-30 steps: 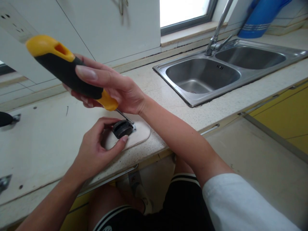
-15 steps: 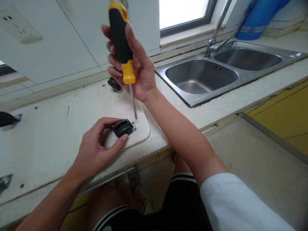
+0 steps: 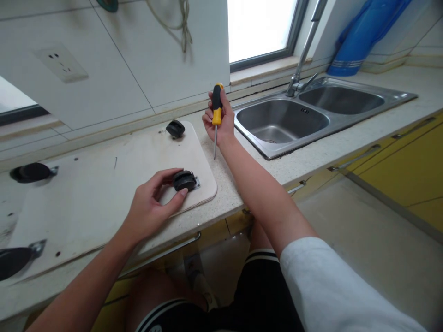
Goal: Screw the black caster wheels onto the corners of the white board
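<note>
My left hand (image 3: 155, 198) grips a black caster wheel (image 3: 184, 180) between thumb and fingers. Its metal mounting plate (image 3: 197, 183) lies on the near right corner of a pale board (image 3: 138, 170). In my right hand (image 3: 224, 120) is a screwdriver (image 3: 217, 103) with a black and yellow handle. The shaft points down, its tip just off the board's right edge and apart from the caster. Another black caster (image 3: 175, 129) stands at the board's far right corner. Two more casters, one of them a dark wheel (image 3: 34, 172), sit toward the left.
The board lies on a speckled countertop (image 3: 228, 193). To the right is a steel double sink (image 3: 280, 122) with a faucet (image 3: 297, 78). A blue container (image 3: 353, 46) stands behind it. A wall socket (image 3: 61, 63) and a hanging cord (image 3: 184, 27) are on the tiled wall.
My right hand with the screwdriver has moved away from the caster, right and farther from the camera. My left hand stays on the caster. The view has shifted slightly.
</note>
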Demonstrator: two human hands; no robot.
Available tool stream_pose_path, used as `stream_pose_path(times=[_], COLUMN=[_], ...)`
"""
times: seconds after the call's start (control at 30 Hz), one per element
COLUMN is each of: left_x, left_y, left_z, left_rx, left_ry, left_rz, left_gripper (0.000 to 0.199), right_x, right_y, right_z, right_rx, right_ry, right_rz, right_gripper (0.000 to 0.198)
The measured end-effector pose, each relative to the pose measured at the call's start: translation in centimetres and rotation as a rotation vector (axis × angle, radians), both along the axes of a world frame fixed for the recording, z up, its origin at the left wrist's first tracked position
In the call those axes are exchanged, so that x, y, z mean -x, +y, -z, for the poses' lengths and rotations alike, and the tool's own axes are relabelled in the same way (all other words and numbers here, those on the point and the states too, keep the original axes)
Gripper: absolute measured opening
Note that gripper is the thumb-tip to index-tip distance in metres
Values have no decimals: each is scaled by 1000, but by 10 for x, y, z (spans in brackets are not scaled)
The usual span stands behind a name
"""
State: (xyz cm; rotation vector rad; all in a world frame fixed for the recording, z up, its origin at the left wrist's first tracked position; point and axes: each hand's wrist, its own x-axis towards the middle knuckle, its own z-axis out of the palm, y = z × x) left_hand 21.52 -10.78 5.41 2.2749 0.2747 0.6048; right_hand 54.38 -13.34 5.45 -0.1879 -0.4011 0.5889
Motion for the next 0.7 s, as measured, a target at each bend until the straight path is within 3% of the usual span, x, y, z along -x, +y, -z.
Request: stream_pose_path(times=[0.13,0.23,0.47,0.6,0.7], left_x=[-7,-11,-13,2,38], left_y=[3,4,1,19,65], left_z=[1,2,7,-19,-54], left_rx=[8,-41,-47,-74,-138], left_ry=[-66,-107,-271,-381,-472], left_rz=[43,60,86,0,-145], left_gripper=[58,51,45,41,26], right_x=[9,23,56,56,55], right_y=[-15,-33,-82,-93,-90], right_z=[-6,-11,-5,5,10], right_rx=[143,335,572,701,753], right_ry=[107,140,65,24,2], right_rz=[42,129,131,132,151], right_gripper=[26,29,29,25,24])
